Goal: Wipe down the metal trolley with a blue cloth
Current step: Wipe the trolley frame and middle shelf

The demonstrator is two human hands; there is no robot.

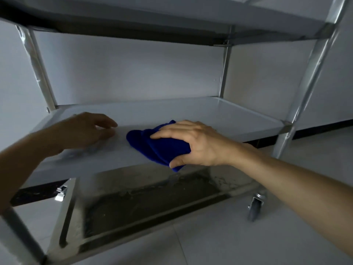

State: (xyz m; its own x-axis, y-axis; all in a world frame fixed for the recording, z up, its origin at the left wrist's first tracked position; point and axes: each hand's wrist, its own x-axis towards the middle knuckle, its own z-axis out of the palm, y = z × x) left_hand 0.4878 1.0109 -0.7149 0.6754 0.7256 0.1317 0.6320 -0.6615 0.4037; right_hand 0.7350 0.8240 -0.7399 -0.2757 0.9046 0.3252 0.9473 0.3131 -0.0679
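Blue cloth (162, 146), mid-frame on the trolley's middle shelf (219, 119), gripped by right hand (194, 142); left hand (86, 129) rests spread, holding nothing.

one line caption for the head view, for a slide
Right hand holds a blue cloth on the trolley's middle shelf; left hand rests beside it.

Left hand (84, 131): bare, no glove, no ring visible on the fingers (107, 121).
Right hand (193, 142): bare, no glove, no ring or watch behind the fingers (172, 131).
Forearms: 2 in view, both unsleeved back from the fingers to the frame edge.
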